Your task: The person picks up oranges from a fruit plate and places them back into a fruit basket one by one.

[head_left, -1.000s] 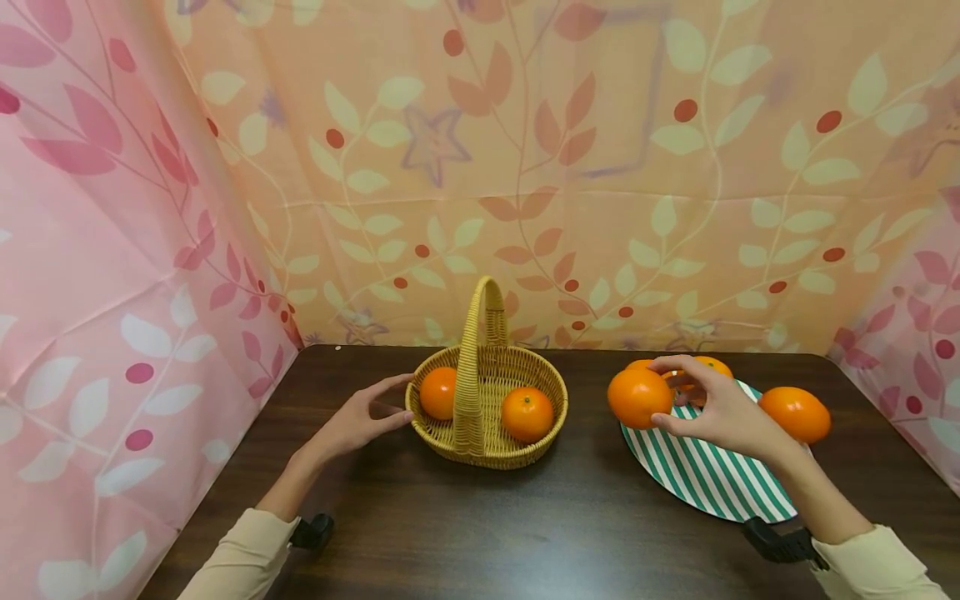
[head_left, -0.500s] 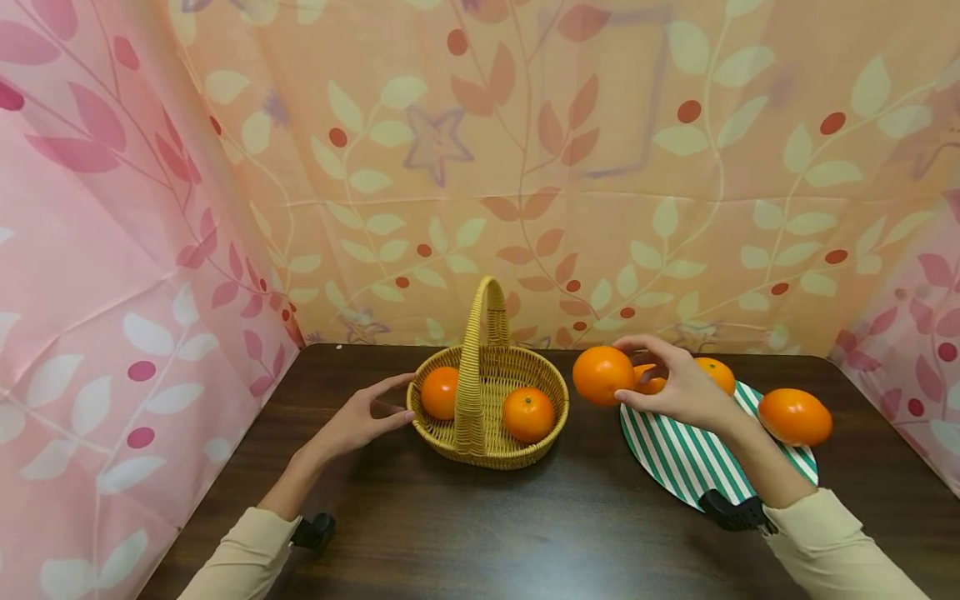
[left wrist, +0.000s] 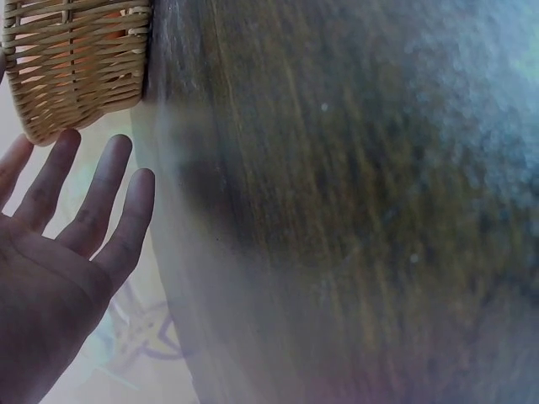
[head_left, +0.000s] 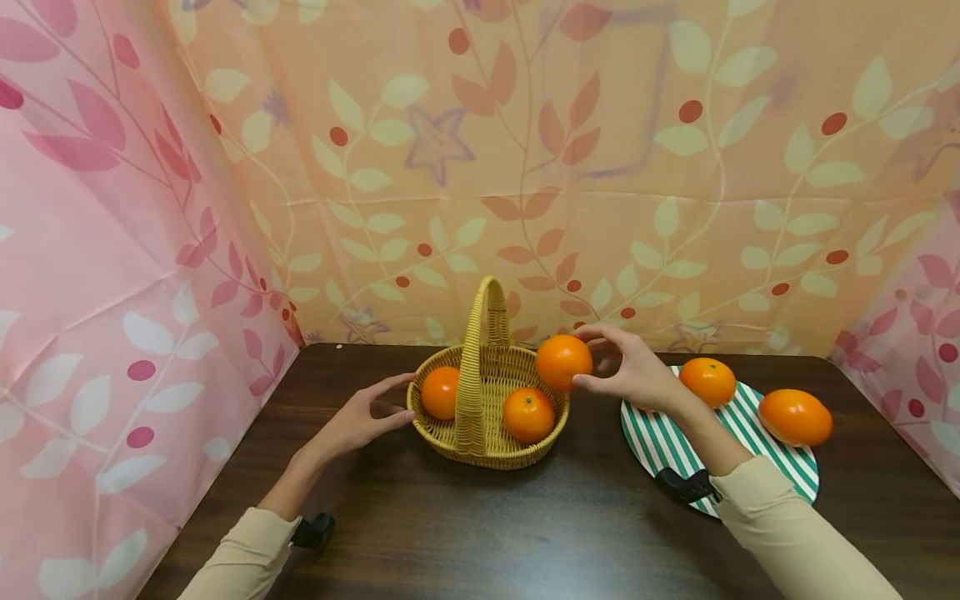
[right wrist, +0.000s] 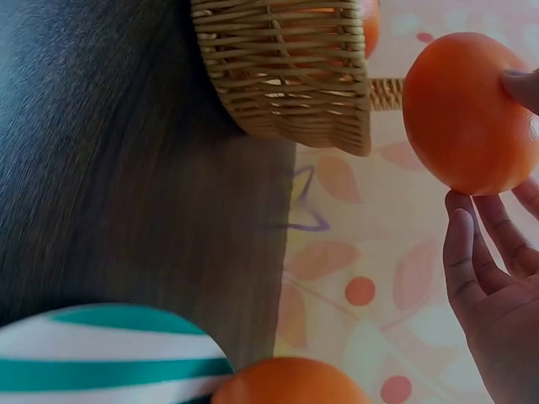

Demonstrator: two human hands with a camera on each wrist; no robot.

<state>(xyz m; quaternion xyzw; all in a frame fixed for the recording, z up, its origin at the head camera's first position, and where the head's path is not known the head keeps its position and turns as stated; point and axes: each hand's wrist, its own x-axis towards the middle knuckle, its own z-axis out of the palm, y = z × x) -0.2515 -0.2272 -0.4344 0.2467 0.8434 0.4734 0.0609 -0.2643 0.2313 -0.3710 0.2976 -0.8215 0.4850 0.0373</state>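
My right hand (head_left: 633, 372) pinches an orange (head_left: 564, 363) between thumb and fingers, above the right rim of a yellow wicker basket (head_left: 487, 457). In the right wrist view the held orange (right wrist: 468, 114) hangs apart from the basket wall (right wrist: 286, 93). Inside the basket lie two oranges, one at left (head_left: 438, 393) and one at right (head_left: 528, 415), on either side of the arched handle. My left hand (head_left: 358, 418) touches the basket's left rim with its fingertips and thumb. In the left wrist view the fingers of the left hand (left wrist: 63, 261) reach out nearly straight.
A round plate (head_left: 663, 454) with green and white stripes lies on the dark wooden table (head_left: 480, 533) at right. One orange (head_left: 707, 382) rests at its back, another (head_left: 795, 417) at its right edge. A patterned curtain (head_left: 525, 167) hangs behind the table.
My right hand has carried the orange leftward from over the plate to the basket's right rim. The left hand stays in place at the basket.
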